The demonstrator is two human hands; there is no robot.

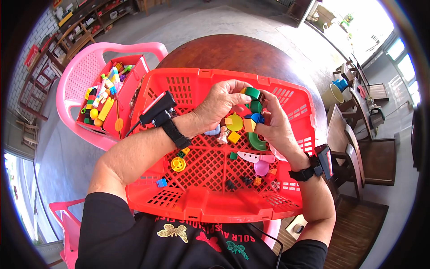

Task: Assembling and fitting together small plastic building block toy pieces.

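Above the far side of a red plastic basket (pixel 224 210), my left hand (pixel 219 101) pinches a green curved toy block (pixel 253 93). My right hand (pixel 280 125) closes on the same group of pieces from the right, with a second green block (pixel 255 106) just below the first. Whether the two are joined I cannot tell. Close under my hands lie a blue piece (pixel 254 117), a yellow disc (pixel 234 121), a yellow block (pixel 233 137), a small figure (pixel 222 135) and a green curved piece (pixel 256 142). My fingers partly hide the held blocks.
Nearer in the basket are a yellow wheel-like piece (pixel 178 164), a blue block (pixel 161 183) and a pink-purple toy (pixel 261 168). To the left, a red box (pixel 139 67) of toys stands on a pink chair (pixel 74 76). The basket rests against a round wooden table (pixel 224 49).
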